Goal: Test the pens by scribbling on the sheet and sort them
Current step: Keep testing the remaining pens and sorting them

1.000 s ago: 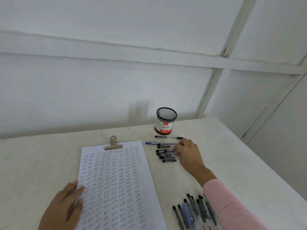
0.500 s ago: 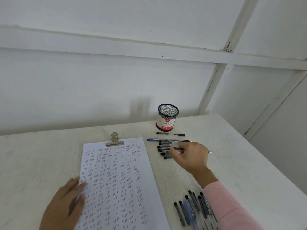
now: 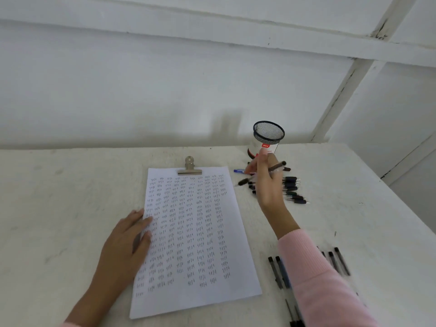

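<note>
matt paper sheet [image 3: 195, 234], metal clip [image 3: 190, 166], black wire-mesh cup [image 3: 268, 135], rough matt table [image 3: 59, 208].

Behind the right grip [image 3: 266, 182] we lose the foot of the mesh cup [image 3: 269, 134] and the middle of the far pen pile [image 3: 292, 185]. The held pen [image 3: 278, 165] is blurred. The pink sleeve [image 3: 316, 274] covers many near pens [image 3: 274, 271]; marks on the sheet [image 3: 195, 300] are too small to read.

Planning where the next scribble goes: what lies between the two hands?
Head view: the scribble-filled sheet spans from the left hand, resting on its left edge, toward the right hand, holding a pen just past its right edge.
</note>
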